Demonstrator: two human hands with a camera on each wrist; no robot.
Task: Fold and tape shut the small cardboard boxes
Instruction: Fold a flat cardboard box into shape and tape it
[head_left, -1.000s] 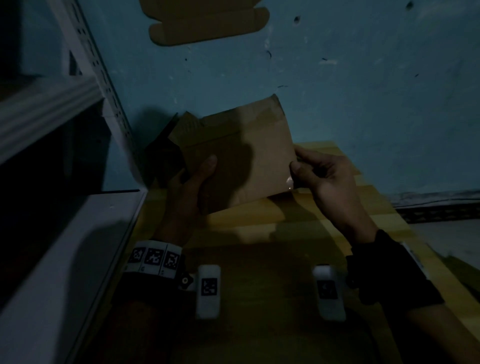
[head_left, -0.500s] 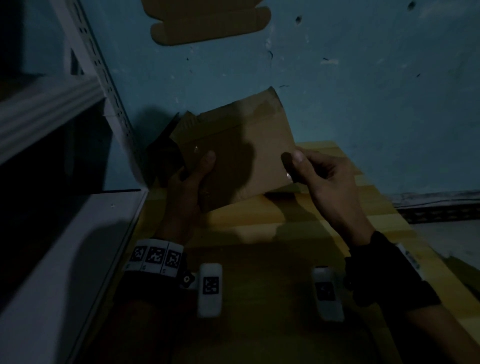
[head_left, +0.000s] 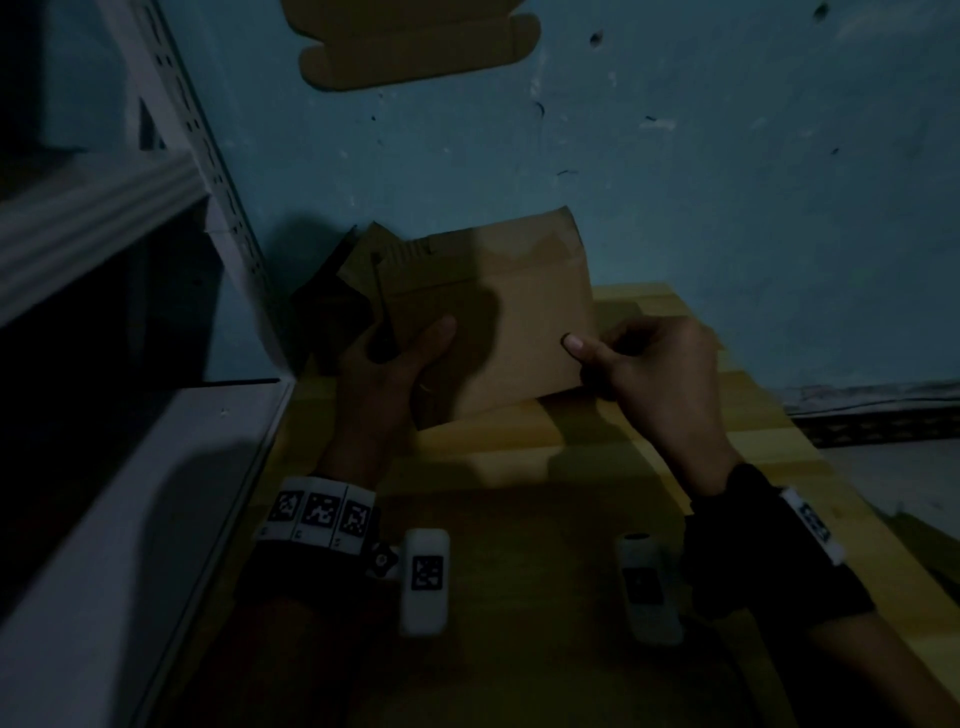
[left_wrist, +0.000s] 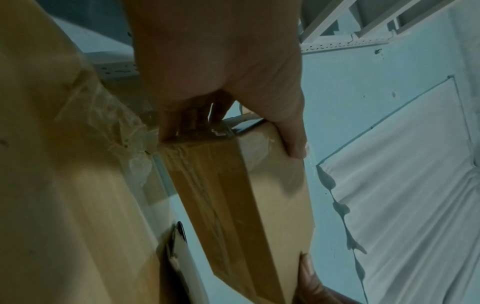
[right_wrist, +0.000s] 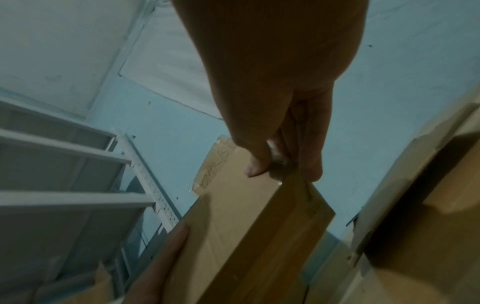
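I hold a small folded brown cardboard box upright above the wooden table, its wide face toward me. My left hand grips its left end, thumb on the front face and fingers behind. In the left wrist view clear tape runs along the box narrow side under my left hand. My right hand pinches the box's right edge between thumb and fingers, and its fingers also hold a scrap of clear tape against the box.
A white metal shelf unit stands close on the left. More brown cardboard leans in the corner behind the box. A flat cardboard blank hangs on the blue wall. An open carton sits by my right wrist.
The box has tipped and shifted slightly up and right between my hands. My right thumb has slid further onto its front face near the right edge.
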